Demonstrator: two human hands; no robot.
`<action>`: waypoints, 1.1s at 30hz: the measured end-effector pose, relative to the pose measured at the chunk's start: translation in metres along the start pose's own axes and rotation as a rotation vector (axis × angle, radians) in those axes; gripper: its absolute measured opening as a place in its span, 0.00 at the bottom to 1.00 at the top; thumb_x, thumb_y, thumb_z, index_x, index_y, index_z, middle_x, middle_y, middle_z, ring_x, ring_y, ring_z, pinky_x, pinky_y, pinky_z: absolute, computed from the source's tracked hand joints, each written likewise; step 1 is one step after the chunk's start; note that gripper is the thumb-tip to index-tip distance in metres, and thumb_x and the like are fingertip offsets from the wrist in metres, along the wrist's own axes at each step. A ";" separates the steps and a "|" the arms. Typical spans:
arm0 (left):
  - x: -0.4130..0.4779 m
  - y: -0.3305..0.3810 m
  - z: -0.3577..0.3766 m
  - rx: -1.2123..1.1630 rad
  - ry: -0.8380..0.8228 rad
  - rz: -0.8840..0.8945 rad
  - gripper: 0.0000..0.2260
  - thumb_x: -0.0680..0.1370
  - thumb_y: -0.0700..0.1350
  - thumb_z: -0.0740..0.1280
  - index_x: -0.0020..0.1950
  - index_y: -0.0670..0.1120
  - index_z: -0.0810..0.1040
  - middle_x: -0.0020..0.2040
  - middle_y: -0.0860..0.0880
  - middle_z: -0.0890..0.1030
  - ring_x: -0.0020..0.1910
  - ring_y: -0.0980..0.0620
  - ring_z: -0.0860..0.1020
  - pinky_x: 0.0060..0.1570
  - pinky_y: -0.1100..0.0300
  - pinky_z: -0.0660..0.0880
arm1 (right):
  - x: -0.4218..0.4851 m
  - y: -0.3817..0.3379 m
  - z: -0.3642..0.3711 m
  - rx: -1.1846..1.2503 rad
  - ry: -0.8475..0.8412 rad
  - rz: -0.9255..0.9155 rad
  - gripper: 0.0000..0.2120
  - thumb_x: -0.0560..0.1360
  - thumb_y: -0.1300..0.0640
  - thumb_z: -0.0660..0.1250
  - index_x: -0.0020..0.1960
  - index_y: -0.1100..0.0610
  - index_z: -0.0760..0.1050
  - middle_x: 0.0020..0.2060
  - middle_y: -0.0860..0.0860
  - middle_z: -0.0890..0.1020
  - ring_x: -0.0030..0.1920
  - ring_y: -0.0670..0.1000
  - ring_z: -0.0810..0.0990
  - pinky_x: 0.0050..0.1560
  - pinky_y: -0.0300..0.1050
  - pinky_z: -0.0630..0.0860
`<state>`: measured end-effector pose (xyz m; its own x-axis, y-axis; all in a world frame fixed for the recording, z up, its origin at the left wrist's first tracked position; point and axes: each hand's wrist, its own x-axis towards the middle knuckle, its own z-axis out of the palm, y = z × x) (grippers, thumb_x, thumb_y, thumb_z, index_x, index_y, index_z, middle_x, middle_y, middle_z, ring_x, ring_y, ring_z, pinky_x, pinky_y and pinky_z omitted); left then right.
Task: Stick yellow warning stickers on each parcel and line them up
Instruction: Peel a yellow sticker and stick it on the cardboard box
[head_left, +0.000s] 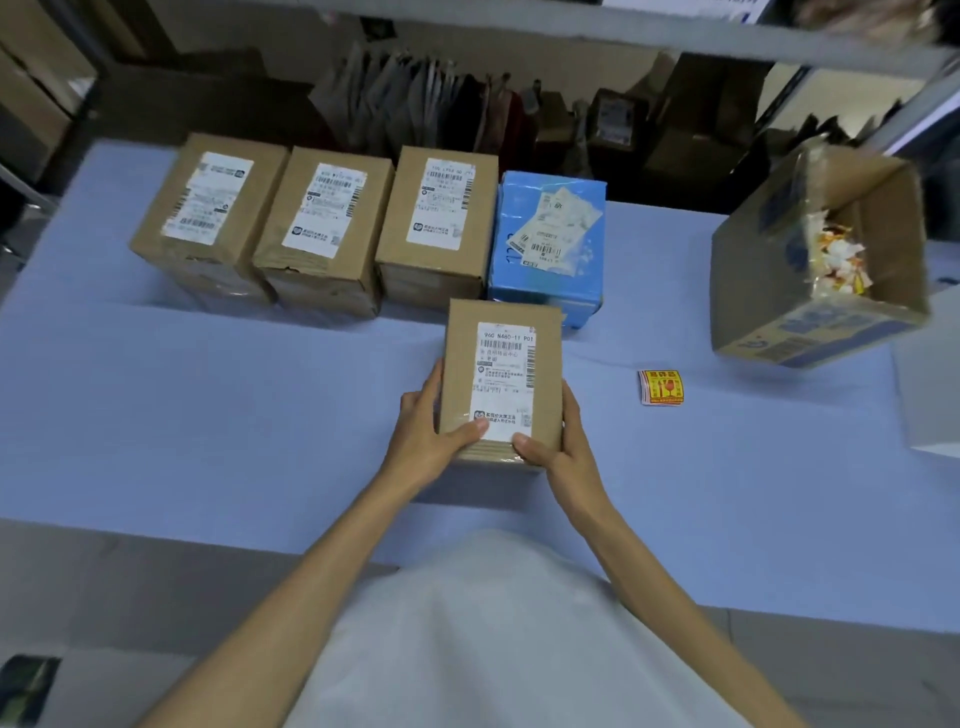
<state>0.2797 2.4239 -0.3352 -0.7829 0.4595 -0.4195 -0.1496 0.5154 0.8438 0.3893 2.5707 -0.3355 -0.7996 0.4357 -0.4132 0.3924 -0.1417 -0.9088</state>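
Note:
A brown cardboard parcel (501, 332) with a white shipping label stands on the blue table, held from both sides. My left hand (428, 421) grips its left edge and my right hand (558, 441) grips its right near corner. Behind it, a row of parcels runs along the far side: three brown ones (208, 208), (324, 223), (436, 218) and a blue one (550, 239). No yellow sticker shows on any of their tops. A small stack of yellow and red warning stickers (661, 387) lies flat to the right of the held parcel.
An open cardboard box (769, 270) holding crumpled sticker backing stands tilted at the far right. A white box corner (930, 400) pokes in at the right edge. The blue table surface (208, 405) stretches left. Bags and cartons fill the dark shelf behind the table.

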 end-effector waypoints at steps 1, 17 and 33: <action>0.000 0.000 0.000 0.024 -0.008 0.009 0.42 0.69 0.57 0.73 0.76 0.62 0.53 0.67 0.47 0.65 0.66 0.50 0.69 0.67 0.53 0.69 | 0.000 0.000 0.000 -0.008 -0.003 -0.009 0.37 0.66 0.55 0.72 0.69 0.36 0.62 0.67 0.44 0.73 0.67 0.48 0.72 0.66 0.57 0.72; 0.008 -0.008 -0.001 -0.039 0.011 0.064 0.41 0.71 0.51 0.75 0.77 0.59 0.55 0.65 0.55 0.66 0.63 0.56 0.69 0.65 0.55 0.70 | 0.016 0.000 -0.038 -0.144 0.223 -0.003 0.20 0.78 0.53 0.65 0.69 0.52 0.70 0.63 0.49 0.78 0.62 0.49 0.77 0.60 0.42 0.75; 0.004 -0.006 -0.002 -0.039 -0.035 0.033 0.40 0.72 0.54 0.73 0.77 0.59 0.53 0.69 0.54 0.64 0.64 0.57 0.69 0.66 0.52 0.71 | 0.063 0.027 -0.099 -1.428 0.264 -0.013 0.07 0.72 0.70 0.61 0.46 0.71 0.77 0.45 0.66 0.79 0.48 0.66 0.77 0.39 0.48 0.64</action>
<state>0.2762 2.4218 -0.3416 -0.7664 0.5010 -0.4021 -0.1478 0.4717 0.8693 0.3944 2.6823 -0.3801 -0.7632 0.6002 -0.2393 0.6212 0.7834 -0.0163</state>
